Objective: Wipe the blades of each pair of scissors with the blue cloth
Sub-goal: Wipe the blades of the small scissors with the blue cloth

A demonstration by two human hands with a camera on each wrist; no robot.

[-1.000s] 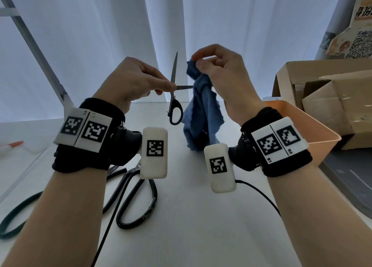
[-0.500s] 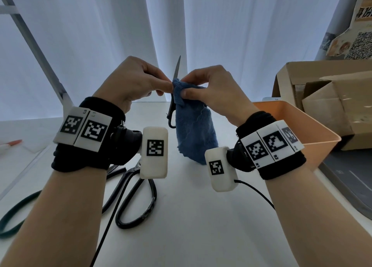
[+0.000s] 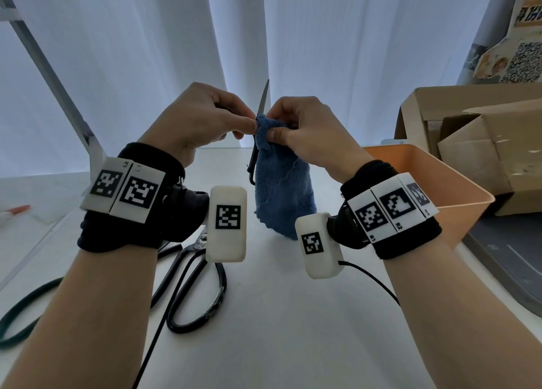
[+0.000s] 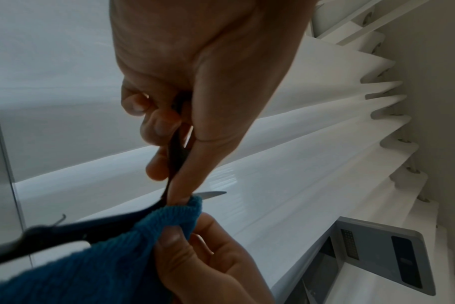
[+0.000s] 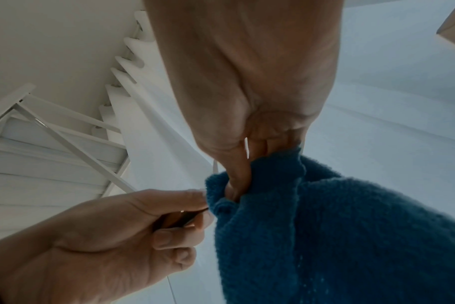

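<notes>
My left hand (image 3: 247,123) holds a small pair of black-handled scissors (image 3: 252,165) upright in the air by one handle. One blade tip (image 3: 265,95) points up. My right hand (image 3: 272,126) pinches the blue cloth (image 3: 283,183) round the lower part of the blades, next to my left fingertips. In the left wrist view the blade tip (image 4: 214,193) pokes out past the cloth (image 4: 96,255). The right wrist view shows thumb and fingers bunched into the cloth (image 5: 325,226). A larger pair of black scissors (image 3: 193,286) lies on the white table under my left wrist.
An orange bin (image 3: 457,189) stands at the right, close to my right wrist, with cardboard boxes (image 3: 484,142) behind it. A dark green cable (image 3: 17,315) and a pen (image 3: 17,209) lie at the left. White curtains hang behind the table.
My right hand came down from above the spread blades and folded the cloth round them next to my left fingers. The left hand has kept the scissors nearly still.
</notes>
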